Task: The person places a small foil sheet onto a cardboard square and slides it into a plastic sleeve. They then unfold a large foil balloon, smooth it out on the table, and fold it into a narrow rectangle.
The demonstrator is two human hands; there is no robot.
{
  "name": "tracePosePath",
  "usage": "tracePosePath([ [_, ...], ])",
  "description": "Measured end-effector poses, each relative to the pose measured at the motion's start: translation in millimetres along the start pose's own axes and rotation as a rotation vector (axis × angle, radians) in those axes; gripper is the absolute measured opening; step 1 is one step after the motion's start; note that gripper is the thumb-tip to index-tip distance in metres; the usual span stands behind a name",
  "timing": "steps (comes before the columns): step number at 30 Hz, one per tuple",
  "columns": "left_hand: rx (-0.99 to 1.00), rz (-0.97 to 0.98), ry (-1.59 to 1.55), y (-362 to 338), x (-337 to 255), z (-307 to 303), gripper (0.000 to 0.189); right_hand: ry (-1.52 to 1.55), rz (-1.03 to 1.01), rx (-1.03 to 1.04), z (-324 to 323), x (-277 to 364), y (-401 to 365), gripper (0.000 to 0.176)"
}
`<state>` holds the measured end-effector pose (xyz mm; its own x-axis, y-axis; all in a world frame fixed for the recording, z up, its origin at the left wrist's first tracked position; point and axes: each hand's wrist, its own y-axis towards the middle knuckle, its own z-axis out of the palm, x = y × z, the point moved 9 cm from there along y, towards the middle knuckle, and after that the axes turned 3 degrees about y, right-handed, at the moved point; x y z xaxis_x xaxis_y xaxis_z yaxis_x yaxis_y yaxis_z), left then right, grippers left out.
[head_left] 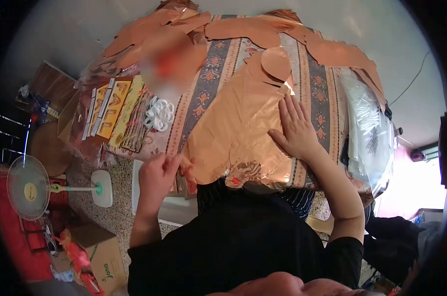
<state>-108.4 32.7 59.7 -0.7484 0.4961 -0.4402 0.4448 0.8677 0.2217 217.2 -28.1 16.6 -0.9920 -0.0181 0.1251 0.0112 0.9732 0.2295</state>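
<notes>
A flat, uninflated copper-coloured foil balloon (223, 128) lies on the table in front of me, its near edge crumpled and hanging by my lap. My right hand (298, 129) rests open on its right side, fingers stretched towards the far end. At the near left corner, my left hand (158, 176) is closed with thumb and finger pinched at the foil's edge. A small red spot (236, 181) shows on the crumpled near part. The foil's far end is rounded and partly folded over.
More copper foil shapes (243, 30) lie along the table's far edge. Printed cards (114, 109) and a bundle of white ribbon (159, 114) sit at left, clear plastic bags (365, 123) at right. A fan (29, 188) and a cardboard box (102, 259) stand left on the floor.
</notes>
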Motion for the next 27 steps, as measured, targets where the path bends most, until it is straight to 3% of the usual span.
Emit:
tracePosePath([
  [2, 0.336, -0.437, -0.239, -34.1, 52.1, 43.9, 0.033, -0.009, -0.003, 0.009, 0.3, -0.6, 0.7, 0.083],
  [3, 0.331, -0.438, -0.243, -39.9, 52.9, 52.3, 0.033, -0.012, 0.006, 0.021, 1.6, -1.3, 0.3, 0.083],
  [5, 0.301, -0.47, -0.817, -47.5, 39.5, 77.0, 0.036, -0.011, -0.003, 0.017, 3.5, -0.8, -0.7, 0.084],
  [7, 0.318, -0.483, -0.832, -47.5, 34.0, 84.0, 0.029, -0.017, -0.012, 0.007, 0.7, 0.2, 0.8, 0.084],
  [9, 0.1, -0.422, -0.911, -37.4, 14.9, 61.6, 0.02, -0.003, 0.016, 0.031, -0.2, -0.8, 1.6, 0.085],
  [10, 0.101, -0.417, -0.912, -36.1, 16.1, 62.7, 0.02, -0.006, 0.018, 0.028, 0.4, -1.6, 1.1, 0.085],
  [12, -0.056, -0.243, -0.77, -27.7, 15.7, 45.9, 0.01, 0.002, 0.006, 0.003, 1.1, -1.8, 0.5, 0.085],
  [16, 0.016, -0.108, -0.701, -13.1, -25.7, 26.8, 0.015, 0.012, 0.026, 0.013, 0.7, -1.8, -0.2, 0.085],
  [18, -0.028, 0.233, -0.485, -6.6, -73.7, 4.4, 0.011, -0.002, -0.012, -0.026, 0.6, -1.4, -0.3, 0.085],
  [19, -0.027, 0.238, -0.486, -4.6, -81.0, 2.5, 0.011, -0.004, -0.008, -0.028, -1.3, -1.5, -0.1, 0.085],
  [22, 0.002, 0.533, -0.539, -7.8, -122.5, -0.1, 0.012, 0.031, 0.015, -0.019, -1.3, -1.8, -0.9, 0.085],
  [25, 0.049, 0.636, -0.548, -7.1, -152.1, 17.0, 0.014, 0.01, -0.012, -0.082, -0.8, -1.9, -0.4, 0.084],
  [27, 0.08, 0.674, -0.532, -7.2, -165.9, 34.0, 0.014, -0.025, 0.003, 0.007, 6.8, -6.3, -0.6, 0.091],
])
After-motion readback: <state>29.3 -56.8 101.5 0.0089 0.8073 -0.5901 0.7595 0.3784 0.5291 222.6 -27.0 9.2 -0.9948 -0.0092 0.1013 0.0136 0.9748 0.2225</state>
